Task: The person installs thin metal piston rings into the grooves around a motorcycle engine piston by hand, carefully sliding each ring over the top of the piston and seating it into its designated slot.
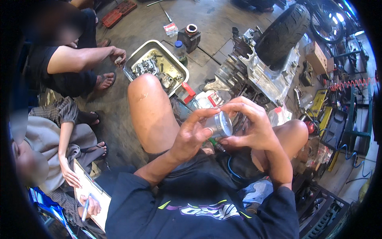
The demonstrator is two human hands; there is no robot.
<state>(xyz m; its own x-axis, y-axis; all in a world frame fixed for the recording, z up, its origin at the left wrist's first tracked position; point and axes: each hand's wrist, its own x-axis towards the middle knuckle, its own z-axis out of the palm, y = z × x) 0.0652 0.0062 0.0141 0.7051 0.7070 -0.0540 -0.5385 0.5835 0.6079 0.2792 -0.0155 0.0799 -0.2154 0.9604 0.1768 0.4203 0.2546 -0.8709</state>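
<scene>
A silver engine piston (pixel 225 125) with ring grooves near its crown is held up over my lap. My left hand (pixel 193 133) is closed on its left side, fingertips on its upper and lower edges. My right hand (pixel 254 127) curls round the right side, with fingers above and the thumb below. The round crown faces right, toward my right palm. Under the piston, a green-handled tool (pixel 215 144) shows in part between my legs. Just beyond my hands lie a red-and-white packet (pixel 214 98) and a red piece (pixel 188 93).
A metal tray (pixel 184 76) holds engine parts; beside it stand a blue-capped bottle (pixel 180 53) and a dark cylinder block (pixel 188 39). An engine case (pixel 274 89) and tyre (pixel 284 38) sit ahead right. On the left, one person reaches to the tray; another writes on a clipboard (pixel 102 199).
</scene>
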